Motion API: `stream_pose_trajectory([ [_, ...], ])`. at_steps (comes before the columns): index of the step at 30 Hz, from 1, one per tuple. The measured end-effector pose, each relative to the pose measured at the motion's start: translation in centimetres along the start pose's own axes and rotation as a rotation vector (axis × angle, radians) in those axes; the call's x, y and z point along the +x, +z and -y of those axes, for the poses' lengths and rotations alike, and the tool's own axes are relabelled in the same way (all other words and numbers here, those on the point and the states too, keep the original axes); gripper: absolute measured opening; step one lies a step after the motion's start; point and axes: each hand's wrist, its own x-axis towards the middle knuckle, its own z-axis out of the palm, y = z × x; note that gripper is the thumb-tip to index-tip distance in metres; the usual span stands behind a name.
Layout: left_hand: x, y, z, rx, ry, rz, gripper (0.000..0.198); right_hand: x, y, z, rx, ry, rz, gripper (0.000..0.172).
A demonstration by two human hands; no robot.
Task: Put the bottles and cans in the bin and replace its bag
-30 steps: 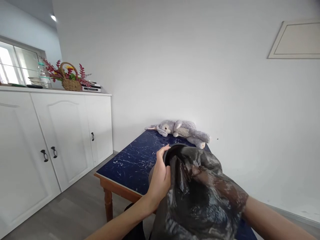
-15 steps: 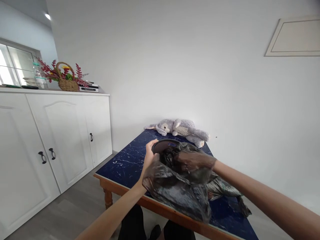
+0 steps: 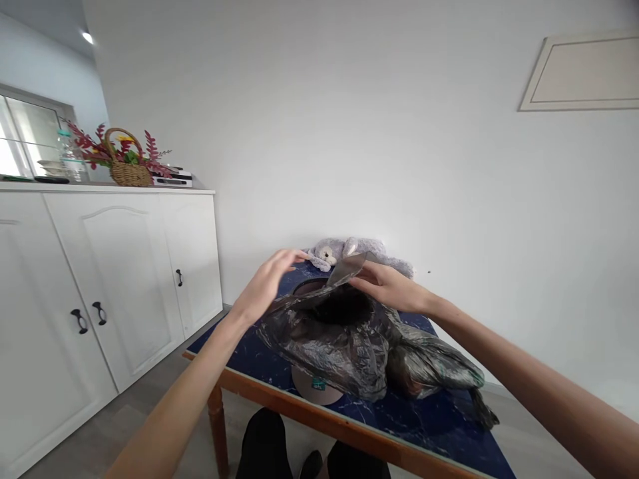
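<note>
A round bin [image 3: 308, 394] with a dark rim and a teal label stands near the table's front edge. A thin black plastic bag [image 3: 329, 349] drapes over its front and hides most of its side. My right hand [image 3: 382, 283] pinches the bag's raised edge above the far right of the bin's mouth. Off to the left of the rim, my left hand [image 3: 267, 283] hovers with fingers stretched and nothing in them. Against the draped bag's right side lies a filled, knotted black plastic bag [image 3: 439, 362].
The blue marbled table [image 3: 399, 426] has a wooden edge. A grey plush rabbit [image 3: 369, 249] lies at its back by the wall. To the left stands a white cabinet [image 3: 124, 266] with a flower basket [image 3: 130, 174] and a plastic bottle [image 3: 72, 159] on top.
My left hand has let go of the bin's rim and moved up and left. My right hand has come out from inside the bag to its upper edge. The bag now spreads over the bin.
</note>
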Motion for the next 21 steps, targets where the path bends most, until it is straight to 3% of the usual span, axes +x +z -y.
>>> stream_pose_trajectory([
  [3, -0.9, 0.5, -2.5, 0.393, 0.083, 0.114, 0.051, 1.6, 1.3, -0.5, -0.077, 0.032, -0.07, 0.035],
  [5, -0.7, 1.0, -2.0, 0.543, 0.099, 0.08, 0.042, 2.7, 2.1, -1.0, -0.052, 0.072, -0.105, 0.037],
  [8, 1.1, 0.8, 1.3, 0.602, -0.011, -0.043, 0.036, 4.3, 2.7, -2.5, 0.087, 0.14, -0.073, 0.042],
  [11, 3.6, -0.4, 5.7, 0.433, -0.268, -0.13, 0.037, 5.0, 2.9, -4.6, 0.202, 0.212, -0.006, 0.046],
  [14, 4.7, -1.4, 9.6, 0.353, -0.458, -0.08, 0.041, 4.2, 3.3, -6.5, 0.353, 0.333, 0.038, 0.064],
  [16, 4.3, -1.6, 11.6, 0.335, -0.536, -0.005, 0.04, 2.8, 4.1, -7.4, 0.454, 0.409, 0.073, 0.076],
  [19, 2.5, -1.5, 13.3, 0.316, -0.616, 0.104, 0.033, 0.4, 5.9, -8.3, 0.575, 0.489, 0.133, 0.086],
  [21, 1.3, -1.7, 13.7, 0.31, -0.634, 0.141, 0.032, -0.9, 7.0, -8.6, 0.66, 0.509, 0.106, 0.082],
])
